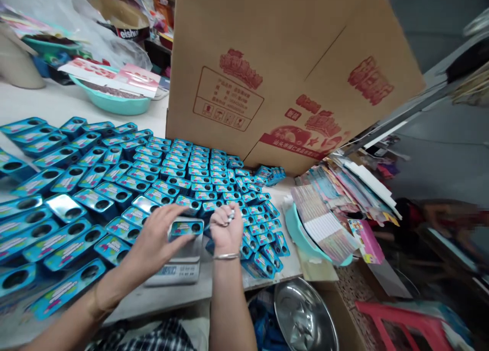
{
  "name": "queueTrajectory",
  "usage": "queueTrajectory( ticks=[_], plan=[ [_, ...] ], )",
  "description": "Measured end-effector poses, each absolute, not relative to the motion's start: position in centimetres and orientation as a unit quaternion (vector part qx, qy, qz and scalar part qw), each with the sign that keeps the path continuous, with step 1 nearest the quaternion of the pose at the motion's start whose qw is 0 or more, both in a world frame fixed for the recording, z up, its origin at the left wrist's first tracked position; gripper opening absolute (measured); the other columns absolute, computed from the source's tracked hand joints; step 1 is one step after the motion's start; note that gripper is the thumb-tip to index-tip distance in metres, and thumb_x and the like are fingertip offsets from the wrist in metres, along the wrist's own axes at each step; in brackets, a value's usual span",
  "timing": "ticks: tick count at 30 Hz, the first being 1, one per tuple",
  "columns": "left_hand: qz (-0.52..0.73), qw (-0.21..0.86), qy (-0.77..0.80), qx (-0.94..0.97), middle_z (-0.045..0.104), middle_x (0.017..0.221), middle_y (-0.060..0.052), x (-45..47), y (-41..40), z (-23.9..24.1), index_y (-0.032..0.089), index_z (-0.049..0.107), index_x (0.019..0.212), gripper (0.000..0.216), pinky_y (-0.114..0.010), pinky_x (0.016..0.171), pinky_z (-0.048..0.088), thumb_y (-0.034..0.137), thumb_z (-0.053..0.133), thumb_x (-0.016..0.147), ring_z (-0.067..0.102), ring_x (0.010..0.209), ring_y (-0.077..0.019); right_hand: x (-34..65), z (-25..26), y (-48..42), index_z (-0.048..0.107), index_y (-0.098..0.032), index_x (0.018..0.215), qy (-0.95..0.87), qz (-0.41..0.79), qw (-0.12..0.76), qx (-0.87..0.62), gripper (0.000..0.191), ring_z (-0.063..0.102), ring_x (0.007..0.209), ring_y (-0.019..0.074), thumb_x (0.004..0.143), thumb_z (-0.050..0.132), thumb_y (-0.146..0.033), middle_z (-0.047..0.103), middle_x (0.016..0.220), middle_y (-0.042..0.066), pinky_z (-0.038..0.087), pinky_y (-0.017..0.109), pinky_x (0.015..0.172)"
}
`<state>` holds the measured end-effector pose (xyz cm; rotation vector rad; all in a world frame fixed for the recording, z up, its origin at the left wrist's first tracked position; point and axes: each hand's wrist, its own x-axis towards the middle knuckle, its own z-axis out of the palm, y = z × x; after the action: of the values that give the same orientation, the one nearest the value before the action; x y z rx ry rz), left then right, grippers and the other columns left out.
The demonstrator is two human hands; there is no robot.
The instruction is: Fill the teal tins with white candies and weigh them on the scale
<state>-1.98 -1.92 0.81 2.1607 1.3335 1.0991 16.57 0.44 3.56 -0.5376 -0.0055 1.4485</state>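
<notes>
A blue tin point(186, 227) with a round hole in its top stands on a small digital scale point(182, 273) near the table's front edge. My left hand point(160, 234) is open beside it, fingers beyond the tin's far edge and thumb near its front; I cannot tell whether they touch. Closed and turned palm up, my right hand point(226, 224) sits just right of the scale, with small whitish pieces showing between its fingers. A bracelet point(226, 257) circles the right wrist. Rows of matching blue tins point(132, 183) crowd around both hands.
A large cardboard box point(237, 76) rises behind the tins. At the right edge sits a turquoise basin point(296, 228) with stacked printed sheets; another basin point(126, 105) is at the back left. Below the table edge are a metal bowl point(305, 315) and a red stool point(405, 315).
</notes>
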Motion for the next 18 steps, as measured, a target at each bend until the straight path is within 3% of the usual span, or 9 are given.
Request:
queueTrajectory(
  ticks=[7, 11, 18],
  plan=[
    [0.389, 0.187, 0.575, 0.695, 0.059, 0.130, -0.002, -7.4, -3.6, 6.0, 0.035, 0.053, 0.131, 0.051, -0.051, 0.110, 0.041, 0.060, 0.055, 0.087, 0.055, 0.122, -0.0279, 22.9, 5.0, -3.4, 0.046, -0.020, 0.076, -0.019, 0.635, 0.755, -0.161, 0.023, 0.034, 0.041, 0.0037, 0.097, 0.048, -0.027, 0.040, 0.056, -0.011, 0.027, 0.015, 0.039],
    [0.381, 0.190, 0.578, 0.697, 0.059, 0.129, -0.001, -7.5, -3.6, 5.4, 0.037, 0.052, 0.130, 0.051, -0.050, 0.110, 0.042, 0.062, 0.053, 0.086, 0.056, 0.121, -0.0292, 25.1, 4.5, -5.4, 0.046, -0.021, 0.075, -0.035, 0.620, 0.767, -0.159, 0.023, 0.035, 0.041, 0.0040, 0.096, 0.051, -0.026, 0.042, 0.056, -0.010, 0.028, 0.015, 0.039],
    [0.351, 0.189, 0.513, 0.760, 0.058, 0.130, -0.006, -5.3, -2.7, 3.4, 0.029, 0.050, 0.133, 0.055, -0.050, 0.107, 0.043, 0.060, 0.055, 0.088, 0.054, 0.123, -0.0287, 27.0, 3.5, -7.8, 0.047, -0.020, 0.075, -0.032, 0.612, 0.773, -0.165, 0.022, 0.037, 0.042, 0.0043, 0.096, 0.052, -0.023, 0.043, 0.056, -0.010, 0.030, 0.016, 0.040]
  ],
)
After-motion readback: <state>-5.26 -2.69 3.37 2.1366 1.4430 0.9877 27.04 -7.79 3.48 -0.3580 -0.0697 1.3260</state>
